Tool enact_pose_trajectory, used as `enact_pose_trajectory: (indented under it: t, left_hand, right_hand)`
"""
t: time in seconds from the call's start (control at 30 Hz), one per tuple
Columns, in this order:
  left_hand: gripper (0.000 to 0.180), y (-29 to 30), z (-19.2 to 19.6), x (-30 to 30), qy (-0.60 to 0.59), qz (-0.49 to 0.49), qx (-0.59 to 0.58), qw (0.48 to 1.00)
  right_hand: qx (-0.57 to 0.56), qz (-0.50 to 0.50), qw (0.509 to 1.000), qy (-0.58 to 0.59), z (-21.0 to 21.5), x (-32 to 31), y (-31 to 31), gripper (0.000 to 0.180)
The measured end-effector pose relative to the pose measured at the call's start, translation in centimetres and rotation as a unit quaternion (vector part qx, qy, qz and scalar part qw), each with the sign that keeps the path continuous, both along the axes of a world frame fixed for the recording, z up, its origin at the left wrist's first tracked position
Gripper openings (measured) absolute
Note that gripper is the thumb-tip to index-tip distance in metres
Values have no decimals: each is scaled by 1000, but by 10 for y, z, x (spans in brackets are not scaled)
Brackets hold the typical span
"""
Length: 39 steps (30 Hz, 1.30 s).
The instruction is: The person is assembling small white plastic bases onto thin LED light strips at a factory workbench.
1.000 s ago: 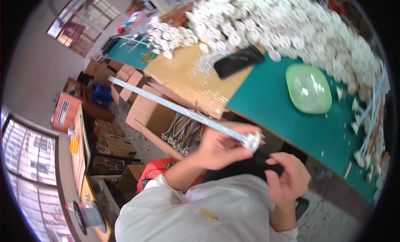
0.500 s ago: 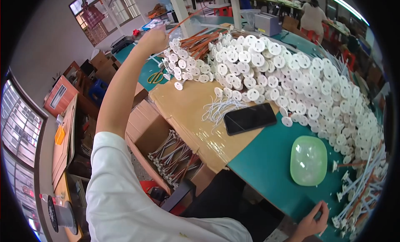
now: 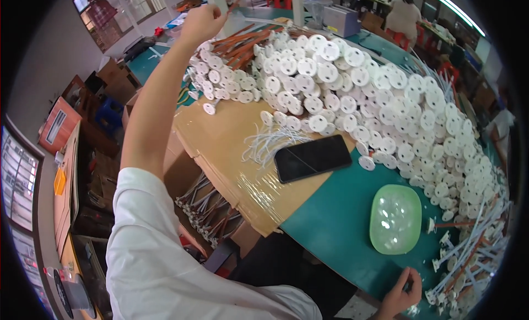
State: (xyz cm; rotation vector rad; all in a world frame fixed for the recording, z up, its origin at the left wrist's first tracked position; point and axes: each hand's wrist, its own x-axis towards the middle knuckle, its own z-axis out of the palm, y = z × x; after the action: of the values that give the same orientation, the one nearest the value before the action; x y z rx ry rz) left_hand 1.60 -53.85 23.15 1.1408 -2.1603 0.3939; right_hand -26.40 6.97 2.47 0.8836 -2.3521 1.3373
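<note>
My left arm stretches far forward, and my left hand (image 3: 204, 25) is curled closed above the far left end of a heap of white round discs (image 3: 308, 66) on stems. What that hand holds, if anything, is hidden. Brown strips (image 3: 242, 47) lie just right of it. At the lower right, my right hand (image 3: 402, 295) hovers by the table's near edge with fingers bent together; I cannot make out anything in them. A green bowl (image 3: 395, 219) holding small clear items sits beyond it. To its right lie loose white and brown stemmed pieces (image 3: 468, 259).
A black phone (image 3: 313, 159) and white cords (image 3: 270, 143) lie on a cardboard sheet (image 3: 220, 138) over the green table (image 3: 325, 226). Below left, an open carton holds stemmed pieces (image 3: 204, 210). Scissors (image 3: 183, 95) lie near the heap. Another person (image 3: 405, 19) sits far back.
My left hand has risen away from the heap, and the brown strip that showed beside it is no longer distinct. The view has shifted rightward. My right hand stays near the table edge.
</note>
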Motion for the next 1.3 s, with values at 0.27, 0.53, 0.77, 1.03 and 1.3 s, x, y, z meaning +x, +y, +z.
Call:
enact_pose_trajectory:
  t: [0.27, 0.53, 0.77, 1.03, 1.3]
  left_hand:
    - [34, 156, -10, -19, 93, -229, -57, 967]
    - [8, 378, -151, -62, 416, -394, 468, 673]
    - [8, 408, -213, -114, 384, -435, 505, 639]
    - [10, 396, -216, -108, 430, -430, 550, 572]
    - [13, 397, -214, -104, 391, -425, 545, 608]
  right_hand:
    - [-38, 48, 997, -36, 5, -1, 24, 8]
    - [-20, 83, 987, 139, 7, 0, 11, 12]
    - [-45, -59, 995, 71, 38, -33, 78, 10]
    - [270, 31, 955, 122, 54, -91, -18, 43]
    - [106, 101, 978, 147, 59, -29, -34, 22]
